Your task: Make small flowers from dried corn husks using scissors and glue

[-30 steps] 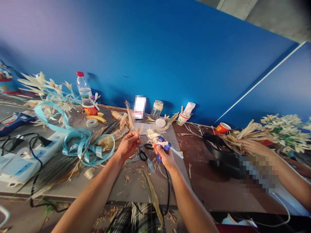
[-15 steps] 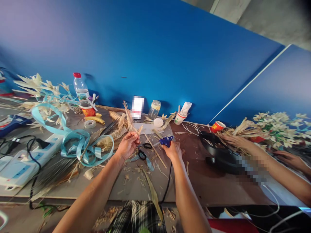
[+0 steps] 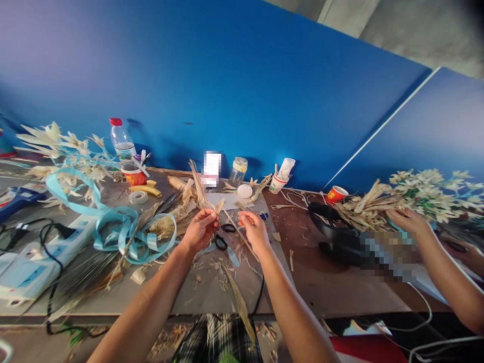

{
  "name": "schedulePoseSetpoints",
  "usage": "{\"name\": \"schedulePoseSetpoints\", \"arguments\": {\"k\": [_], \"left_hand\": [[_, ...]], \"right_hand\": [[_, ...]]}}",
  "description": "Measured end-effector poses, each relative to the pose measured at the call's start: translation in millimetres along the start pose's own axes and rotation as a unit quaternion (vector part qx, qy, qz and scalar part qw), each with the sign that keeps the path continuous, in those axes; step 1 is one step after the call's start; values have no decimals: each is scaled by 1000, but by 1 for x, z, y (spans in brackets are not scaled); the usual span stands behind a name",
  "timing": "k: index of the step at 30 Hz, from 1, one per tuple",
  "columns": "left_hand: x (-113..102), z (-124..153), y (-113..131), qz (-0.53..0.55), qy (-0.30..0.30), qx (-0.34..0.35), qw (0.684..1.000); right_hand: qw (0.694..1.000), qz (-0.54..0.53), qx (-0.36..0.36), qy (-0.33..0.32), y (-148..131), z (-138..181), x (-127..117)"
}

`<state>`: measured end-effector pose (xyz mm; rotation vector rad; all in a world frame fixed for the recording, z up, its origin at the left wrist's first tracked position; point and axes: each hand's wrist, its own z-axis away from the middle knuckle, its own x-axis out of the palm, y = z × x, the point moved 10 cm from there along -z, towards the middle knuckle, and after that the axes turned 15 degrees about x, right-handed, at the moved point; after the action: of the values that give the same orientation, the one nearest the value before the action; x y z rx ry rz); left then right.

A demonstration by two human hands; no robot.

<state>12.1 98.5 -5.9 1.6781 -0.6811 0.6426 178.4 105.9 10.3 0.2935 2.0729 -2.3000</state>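
My left hand (image 3: 203,227) pinches a small pale piece of dried corn husk (image 3: 219,205) that sticks up past the fingertips. Just to its right, my right hand (image 3: 254,229) is raised with fingers loosely bent and apart, and nothing shows in it. Behind that hand lies a blue glue gun (image 3: 263,216), mostly hidden. Black-handled scissors (image 3: 221,242) rest on the table between and below my hands, beside a thin stick (image 3: 242,237). A long husk strip (image 3: 239,297) hangs over the table's front edge.
Light blue ribbon (image 3: 117,229), a white power strip (image 3: 36,267) and husk flowers (image 3: 56,141) are on the left. A bottle (image 3: 123,143), a glass jar (image 3: 238,171) and a paper cup (image 3: 278,184) stand near the blue wall. A co-worker's hand (image 3: 406,219) handles husks at right.
My right hand has let go of the glue gun and moved left towards my left hand. The left hand still pinches the husk. The co-worker's hand has shifted right.
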Motion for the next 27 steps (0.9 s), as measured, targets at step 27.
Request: {"name": "schedulePoseSetpoints", "arguments": {"k": [27], "left_hand": [[-15,-1,29,-284,38,188,940]], "right_hand": [[991,51,-127,7,-30,33,61]]}}
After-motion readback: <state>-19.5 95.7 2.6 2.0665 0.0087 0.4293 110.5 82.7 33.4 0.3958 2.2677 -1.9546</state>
